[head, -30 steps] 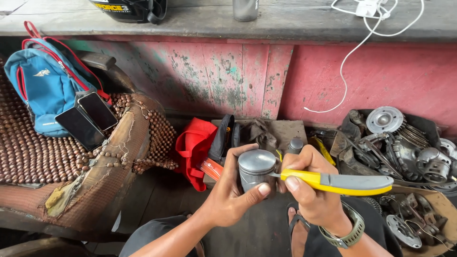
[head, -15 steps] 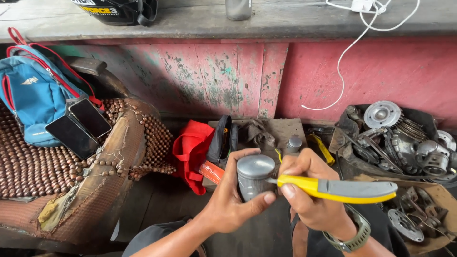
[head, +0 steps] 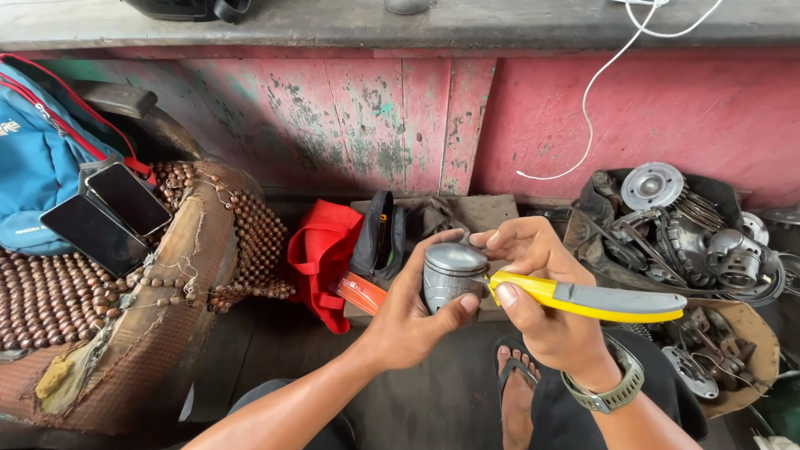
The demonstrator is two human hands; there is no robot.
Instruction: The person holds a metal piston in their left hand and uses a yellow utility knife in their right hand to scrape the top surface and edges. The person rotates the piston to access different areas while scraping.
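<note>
My left hand [head: 408, 321] is wrapped around a grey metal piston [head: 451, 273], thumb pressed against its lower side. My right hand [head: 542, 300] grips a tool with yellow and grey handles [head: 600, 300], its tip set against the piston's side. Both hands are held above my lap, in front of a red cloth bag [head: 323, 254]. A watch sits on my right wrist [head: 607, 390].
A seat with a brown beaded cover [head: 125, 292] lies at left, two phones [head: 108, 217] and a blue bag [head: 37, 158] on it. A pile of metal engine parts [head: 692, 233] sits at right. A worn red wall [head: 500, 117] and white cable [head: 600, 83] stand behind.
The view has shifted slightly; my hands keep the piston and tool together, with the tool's handles now angled a bit lower to the right.
</note>
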